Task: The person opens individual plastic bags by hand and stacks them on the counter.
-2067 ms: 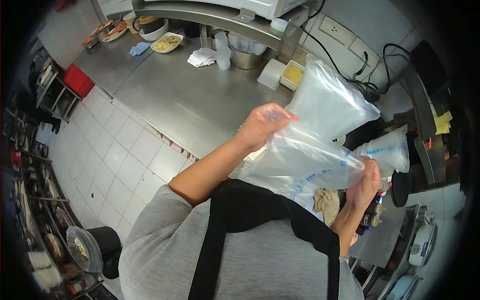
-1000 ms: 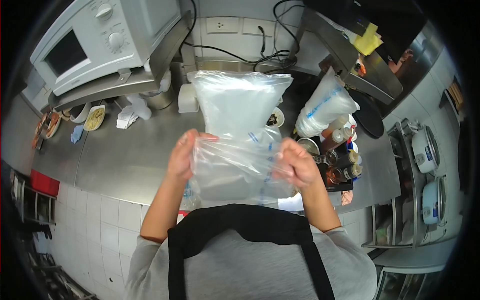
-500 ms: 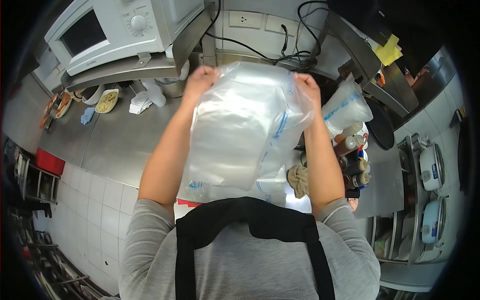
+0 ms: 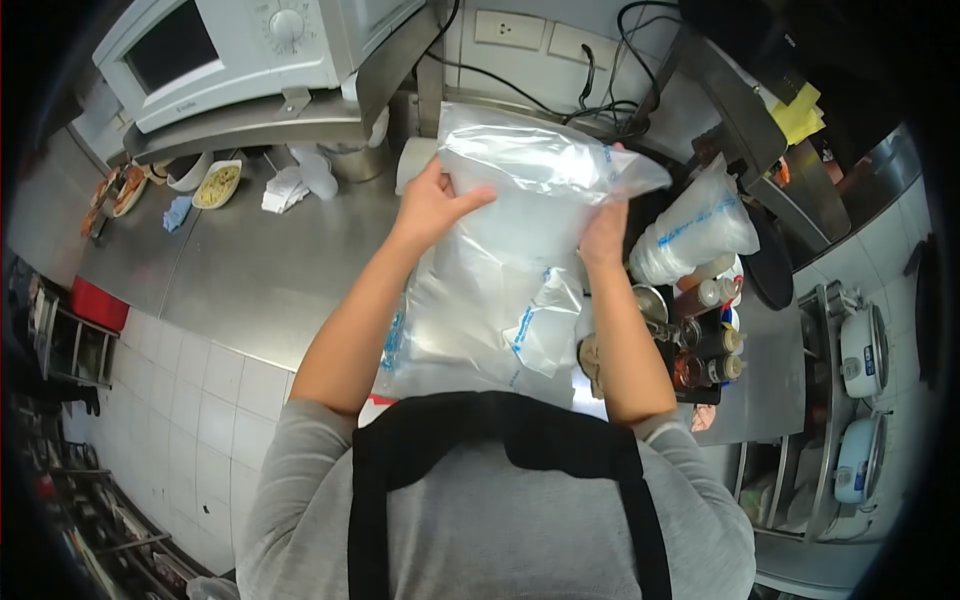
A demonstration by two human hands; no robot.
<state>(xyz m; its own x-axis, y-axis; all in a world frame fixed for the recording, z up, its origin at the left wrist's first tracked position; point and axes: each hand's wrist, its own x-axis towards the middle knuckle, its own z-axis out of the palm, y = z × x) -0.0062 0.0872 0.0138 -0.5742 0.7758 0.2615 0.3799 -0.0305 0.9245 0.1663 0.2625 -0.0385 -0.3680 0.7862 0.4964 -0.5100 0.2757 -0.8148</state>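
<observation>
The bag (image 4: 500, 300) partly hides the right hand (image 4: 603, 232), apparently gripping it.

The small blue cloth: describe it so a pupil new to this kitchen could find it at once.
Start from the white microwave, then drop to the steel counter below its shelf. Beside the white dish of yellowish food, on the side away from the white papers, lies a crumpled cloth. Its light blue sets it apart from both.
</observation>
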